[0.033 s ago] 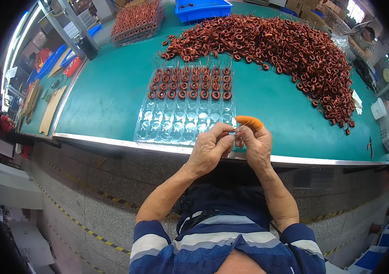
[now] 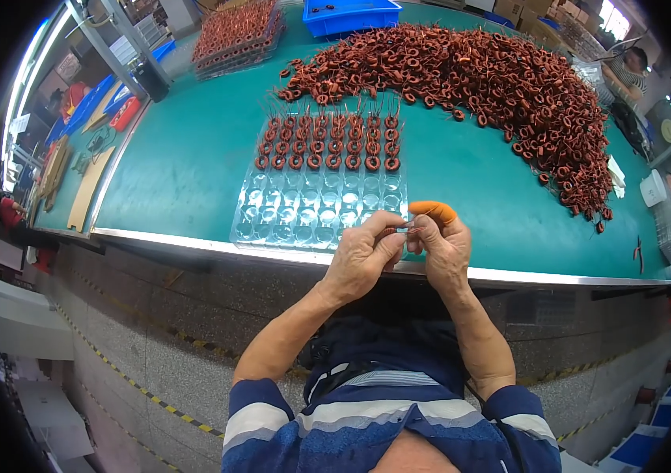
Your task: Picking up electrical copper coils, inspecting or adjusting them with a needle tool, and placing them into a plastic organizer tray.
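1. Hundreds of copper-wound ring coils lie in a long curved heap across the far side of the green bench; it is well apart from the hands, so picking from it means a full reach.
2. Nearer, the clear blister tray sits against the bench's metal front edge. Its far rows hold seated coils with leads pointing away, while its near pockets show bare, so those are probably the ones to fill next.
3. Both hands meet just over the near right corner of the tray. The left hand and right hand have fingertips pinched together on one small piece, too small to identify.
4. An orange finger cot covers one right fingertip; gripping with that covered tip likely gives a surer hold.
5. Keeping the piece low and close over the bare pockets should make the work easier.
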Demonstrator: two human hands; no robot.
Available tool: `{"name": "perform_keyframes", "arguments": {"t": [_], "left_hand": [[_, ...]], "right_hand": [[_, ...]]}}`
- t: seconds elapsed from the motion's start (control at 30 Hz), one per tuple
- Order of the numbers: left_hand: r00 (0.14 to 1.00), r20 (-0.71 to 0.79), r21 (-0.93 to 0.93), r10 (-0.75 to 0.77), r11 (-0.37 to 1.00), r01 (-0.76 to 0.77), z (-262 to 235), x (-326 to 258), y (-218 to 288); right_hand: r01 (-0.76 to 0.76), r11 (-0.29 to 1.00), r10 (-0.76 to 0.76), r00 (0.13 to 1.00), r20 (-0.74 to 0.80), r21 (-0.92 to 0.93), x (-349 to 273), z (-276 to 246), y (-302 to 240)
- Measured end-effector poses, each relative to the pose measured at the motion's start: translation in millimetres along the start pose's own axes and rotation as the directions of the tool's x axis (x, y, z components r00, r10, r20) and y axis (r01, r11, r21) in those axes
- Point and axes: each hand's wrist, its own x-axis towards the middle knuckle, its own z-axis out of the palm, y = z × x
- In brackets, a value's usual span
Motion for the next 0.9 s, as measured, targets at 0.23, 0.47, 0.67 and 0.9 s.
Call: {"name": "perform_keyframes", "arguments": {"t": [0.23, 0.47, 0.67, 0.9], "left_hand": [[0.996, -0.041, 0.007, -0.077, 0.997, 0.077, 1, 0, -7], [0.988, -0.154, -0.105, -0.013, 0.995, -0.003, -2, 5, -22], [0.988, -0.069, 0.429, 0.139, 0.898, -0.097, -5, 6, -10], [0.958, 0.252, 0.578, 0.14, 0.772, -0.265, -31, 8, 6]], "right_hand": [[0.141, 0.928, -0.138, 0.99, 0.035, -0.344, 1, 6, -5], [-0.058, 0.981, 0.034, 0.991, -0.13, -0.184, -3, -4, -1], [-0.184, 0.973, 0.185, 0.983, -0.004, -0.139, 0, 7, -8], [-0.272, 0.957, 0.283, 0.951, 0.122, -0.103, 8, -1, -17]]}}
